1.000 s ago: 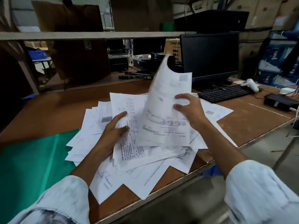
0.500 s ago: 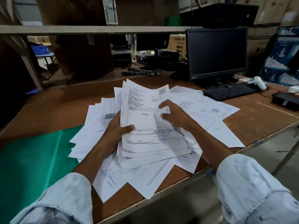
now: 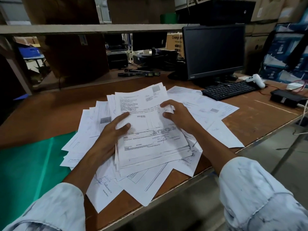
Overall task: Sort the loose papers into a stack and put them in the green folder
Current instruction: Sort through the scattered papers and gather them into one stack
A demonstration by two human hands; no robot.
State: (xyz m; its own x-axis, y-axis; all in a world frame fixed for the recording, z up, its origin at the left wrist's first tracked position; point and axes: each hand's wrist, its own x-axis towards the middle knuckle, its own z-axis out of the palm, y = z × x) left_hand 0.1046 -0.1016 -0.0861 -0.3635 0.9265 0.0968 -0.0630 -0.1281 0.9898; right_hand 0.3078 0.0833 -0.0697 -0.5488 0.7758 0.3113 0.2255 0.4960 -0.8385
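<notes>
Nearest the camera: left sleeve (image 3: 50,209) and right sleeve (image 3: 260,197), both pale denim, with bare forearms reaching over the table's front edge. Loose papers (image 3: 141,189) are fanned across the brown table (image 3: 50,110), and a few corners overhang the near edge.

On top of that mess is a partly squared stack (image 3: 150,140) of printed forms, edges not flush.
- Left hand (image 3: 108,135) grips the stack's left edge. Two digits lie on the top sheet; the rest are hidden under paper.
- Right hand (image 3: 180,115) has curled fingers pinching the stack's right edge, up toward the far end. The paper buckles slightly there.

Green folder (image 3: 25,164) lies flat on the table, left of the pile. A few left-side sheets overlap its edge. Can't tell if it's open or closed.

Farther out, more sheets spread right toward a black keyboard (image 3: 228,90). A white handheld device (image 3: 255,80) sits at the keyboard's right end, and a black box (image 3: 286,98) with cables is further right. Behind the keyboard is a monitor (image 3: 215,50) with a dark screen. A shelf board (image 3: 83,28) runs overhead, with cardboard boxes (image 3: 266,7) stacked at the back.
</notes>
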